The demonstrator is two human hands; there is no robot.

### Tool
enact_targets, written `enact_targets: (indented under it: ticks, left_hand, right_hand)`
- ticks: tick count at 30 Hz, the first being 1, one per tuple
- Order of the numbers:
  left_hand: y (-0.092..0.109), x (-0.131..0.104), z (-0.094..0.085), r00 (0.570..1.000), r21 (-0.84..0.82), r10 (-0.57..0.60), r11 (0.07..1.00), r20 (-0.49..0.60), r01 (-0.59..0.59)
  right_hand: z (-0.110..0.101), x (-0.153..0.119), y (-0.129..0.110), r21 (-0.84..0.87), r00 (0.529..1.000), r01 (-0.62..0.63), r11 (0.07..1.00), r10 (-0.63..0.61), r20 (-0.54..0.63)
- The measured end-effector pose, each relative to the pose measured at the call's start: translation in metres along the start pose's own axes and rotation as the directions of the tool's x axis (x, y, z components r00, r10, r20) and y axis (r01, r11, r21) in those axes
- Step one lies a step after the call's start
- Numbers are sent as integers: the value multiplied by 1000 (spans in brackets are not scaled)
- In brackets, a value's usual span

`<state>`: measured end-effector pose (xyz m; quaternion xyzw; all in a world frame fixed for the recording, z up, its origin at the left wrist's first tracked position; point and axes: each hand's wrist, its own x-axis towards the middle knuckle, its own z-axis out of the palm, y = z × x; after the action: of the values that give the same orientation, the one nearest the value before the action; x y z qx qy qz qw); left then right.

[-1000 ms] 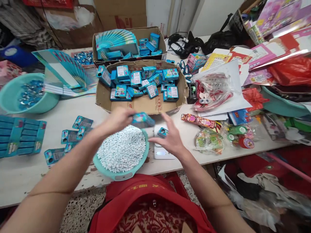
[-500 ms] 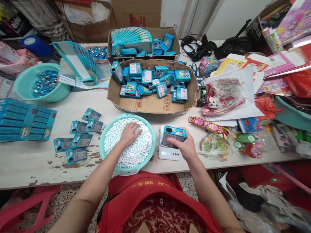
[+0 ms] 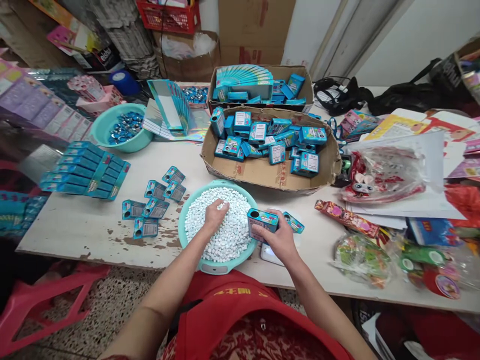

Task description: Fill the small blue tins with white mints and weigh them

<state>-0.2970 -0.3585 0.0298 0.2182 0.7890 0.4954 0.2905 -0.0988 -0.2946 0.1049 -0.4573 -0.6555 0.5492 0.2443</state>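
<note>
My left hand rests in the white pellets that fill a turquoise basin. Its fingers are curled together, and whatever they hold is too small to make out. At the basin's right edge my right hand grips a blue box upright, its round dark hole facing up. Behind that hand, another blue box lies on a white scale, which is partly hidden. Several blue boxes with round holes lie on the table left of the basin.
Behind the basin stands a cardboard tray of blue boxes, with another carton beyond. A turquoise bowl of blue-silver pieces and stacked blue boxes are left. Bagged toys lie right.
The view has swung left. My left hand's fingers have drawn together in the pellets. My right hand has moved the box left to the basin's edge, and another box now shows on the scale.
</note>
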Motion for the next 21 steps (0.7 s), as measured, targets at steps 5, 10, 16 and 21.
enact_targets:
  ticks: [5,10,16,21]
  left_hand:
    - [36,-15,-11,961,-551,-253,790,110,270]
    - [67,-34,-16,975,-771,-166,598,148,219]
    - [72,-39,-15,992,-807,-124,585,5,77]
    - [70,-36,-16,996,-777,-90,627,-6,52]
  right_hand:
    - [18,5,-10,-255,986,146,956,-120,112]
    - [43,4,-17,-400,952,275,874,-190,238]
    - [57,4,-23,-460,929,347,817,-232,288]
    - [60,8,-27,-504,898,416,757,-256,357]
